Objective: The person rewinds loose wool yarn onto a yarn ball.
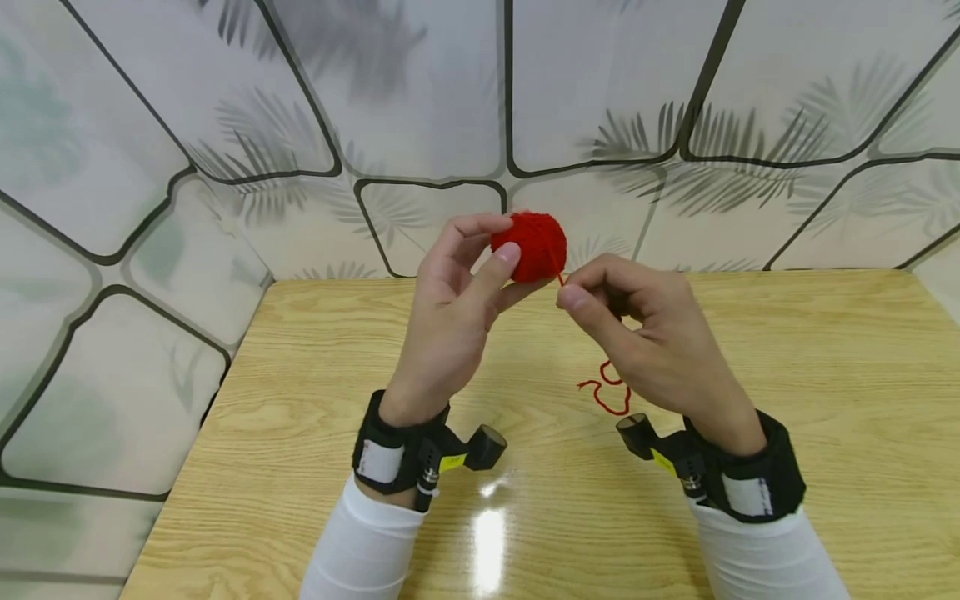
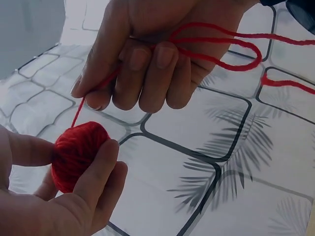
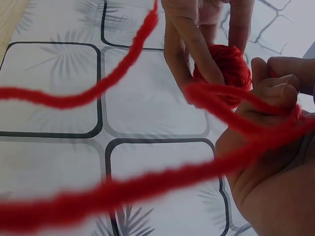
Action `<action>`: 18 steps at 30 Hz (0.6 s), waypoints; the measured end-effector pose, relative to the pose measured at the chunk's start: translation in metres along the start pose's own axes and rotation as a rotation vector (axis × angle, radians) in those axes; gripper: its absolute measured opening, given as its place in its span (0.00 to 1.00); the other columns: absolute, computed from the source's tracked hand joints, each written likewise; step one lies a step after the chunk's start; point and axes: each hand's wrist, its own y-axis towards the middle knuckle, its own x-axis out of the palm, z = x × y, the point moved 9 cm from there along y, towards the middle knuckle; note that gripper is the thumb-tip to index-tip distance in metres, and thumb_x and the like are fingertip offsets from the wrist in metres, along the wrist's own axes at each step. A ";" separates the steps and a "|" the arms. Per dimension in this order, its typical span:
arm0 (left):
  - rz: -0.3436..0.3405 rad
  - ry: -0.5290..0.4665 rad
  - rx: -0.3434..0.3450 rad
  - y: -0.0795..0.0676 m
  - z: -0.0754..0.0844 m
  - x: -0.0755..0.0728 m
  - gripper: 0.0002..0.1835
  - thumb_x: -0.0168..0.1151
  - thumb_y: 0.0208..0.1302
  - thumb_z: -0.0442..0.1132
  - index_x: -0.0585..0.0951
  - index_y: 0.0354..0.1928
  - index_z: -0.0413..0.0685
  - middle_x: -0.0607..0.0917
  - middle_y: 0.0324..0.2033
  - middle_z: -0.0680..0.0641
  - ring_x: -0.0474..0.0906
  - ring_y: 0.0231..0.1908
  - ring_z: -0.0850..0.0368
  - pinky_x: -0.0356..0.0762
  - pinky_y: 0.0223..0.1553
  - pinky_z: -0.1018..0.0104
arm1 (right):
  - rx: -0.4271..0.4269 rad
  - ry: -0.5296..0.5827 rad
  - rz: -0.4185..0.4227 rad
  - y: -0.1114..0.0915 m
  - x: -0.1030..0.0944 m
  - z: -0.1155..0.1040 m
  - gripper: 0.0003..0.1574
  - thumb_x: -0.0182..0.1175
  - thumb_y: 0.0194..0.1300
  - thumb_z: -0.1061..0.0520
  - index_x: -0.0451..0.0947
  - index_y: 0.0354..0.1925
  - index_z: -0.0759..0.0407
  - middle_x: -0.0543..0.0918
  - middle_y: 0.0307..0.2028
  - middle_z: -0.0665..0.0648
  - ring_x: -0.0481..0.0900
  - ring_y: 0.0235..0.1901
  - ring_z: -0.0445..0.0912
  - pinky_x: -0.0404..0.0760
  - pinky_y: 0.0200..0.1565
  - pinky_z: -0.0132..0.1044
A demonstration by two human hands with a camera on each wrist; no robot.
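A small red ball of yarn (image 1: 542, 247) is held above the table by my left hand (image 1: 454, 308), its fingers and thumb curled about the sides. My right hand (image 1: 645, 325) is just to the right and pinches the yarn strand (image 2: 80, 112) between thumb and index finger. That strand runs taut from the ball to the pinch in the left wrist view. Loose yarn passes through the right hand's curled fingers and hangs out as a loop (image 2: 246, 54). In the head view the loose tail (image 1: 613, 400) shows below the right hand. Close red strands (image 3: 147, 184) blur across the right wrist view.
The wood-grain table (image 1: 315, 433) spreads under both hands. Behind it and at the left stands a pale wall covering (image 1: 420, 108) with dark line and leaf patterns. Each wrist wears a black strap (image 1: 401, 450) with a small camera sticking out inward.
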 end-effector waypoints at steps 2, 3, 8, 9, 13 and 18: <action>-0.001 -0.029 -0.014 0.000 -0.001 -0.001 0.16 0.51 0.65 0.30 0.65 0.53 0.38 0.68 0.56 0.37 0.70 0.55 0.41 0.70 0.50 0.48 | 0.001 0.008 -0.005 0.000 0.001 0.000 0.05 0.56 0.62 0.62 0.76 0.35 0.52 0.70 0.23 0.49 0.65 0.19 0.42 0.63 0.19 0.35; -0.004 -0.040 -0.024 0.000 -0.002 -0.001 0.17 0.52 0.64 0.29 0.64 0.54 0.40 0.67 0.55 0.37 0.71 0.54 0.41 0.70 0.50 0.48 | 0.001 0.013 -0.008 0.000 0.001 0.000 0.05 0.56 0.62 0.62 0.76 0.35 0.52 0.70 0.23 0.49 0.65 0.19 0.42 0.63 0.19 0.35; -0.025 -0.057 -0.065 0.001 -0.004 0.000 0.23 0.53 0.62 0.29 0.66 0.60 0.40 0.67 0.55 0.37 0.73 0.50 0.41 0.70 0.52 0.49 | 0.015 0.027 -0.021 0.001 0.002 0.003 0.06 0.55 0.63 0.62 0.76 0.35 0.51 0.69 0.23 0.50 0.65 0.19 0.42 0.63 0.18 0.36; -0.022 -0.055 -0.072 0.001 -0.005 0.000 0.23 0.54 0.62 0.29 0.66 0.60 0.39 0.67 0.55 0.37 0.74 0.50 0.41 0.69 0.52 0.50 | 0.019 0.030 -0.025 0.001 0.003 0.003 0.06 0.55 0.63 0.61 0.75 0.35 0.50 0.69 0.23 0.50 0.65 0.19 0.42 0.63 0.18 0.36; 0.009 -0.036 -0.085 0.000 -0.006 -0.002 0.21 0.56 0.60 0.29 0.68 0.56 0.39 0.70 0.54 0.37 0.75 0.48 0.44 0.69 0.53 0.50 | 0.036 0.040 -0.036 0.002 0.005 0.006 0.05 0.55 0.63 0.60 0.75 0.35 0.50 0.69 0.23 0.50 0.65 0.18 0.43 0.63 0.18 0.36; 0.020 0.029 -0.032 -0.002 -0.002 0.001 0.19 0.58 0.57 0.28 0.66 0.50 0.42 0.73 0.51 0.36 0.74 0.47 0.42 0.72 0.49 0.49 | 0.052 0.049 -0.039 0.002 0.005 0.009 0.04 0.55 0.64 0.60 0.75 0.36 0.50 0.69 0.23 0.50 0.66 0.19 0.44 0.64 0.18 0.36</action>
